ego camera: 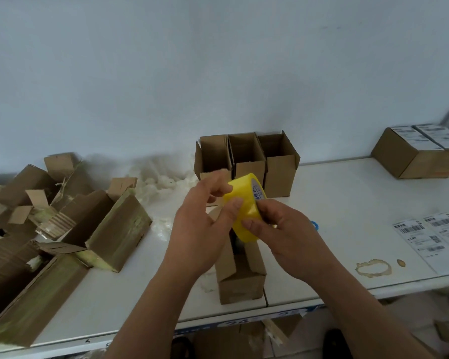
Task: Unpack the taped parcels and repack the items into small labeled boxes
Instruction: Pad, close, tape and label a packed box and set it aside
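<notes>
Both my hands hold a yellow tape roll (246, 200) above a small open cardboard box (240, 275) at the table's front. My left hand (202, 224) has its thumb pressed on the roll's face and fingers curled over the top. My right hand (283, 229) grips the roll from the right, thumb on the tape. Something dark sits inside the box, mostly hidden by the roll. Three empty open small boxes (248, 161) stand in a row behind.
Opened, tape-covered parcels (70, 224) pile up at the left. White packing filler (163, 182) lies by the wall. Labeled boxes (417, 154) sit at far right, shipping labels (430, 239) at the right front. A blue item (314, 225) peeks behind my right hand.
</notes>
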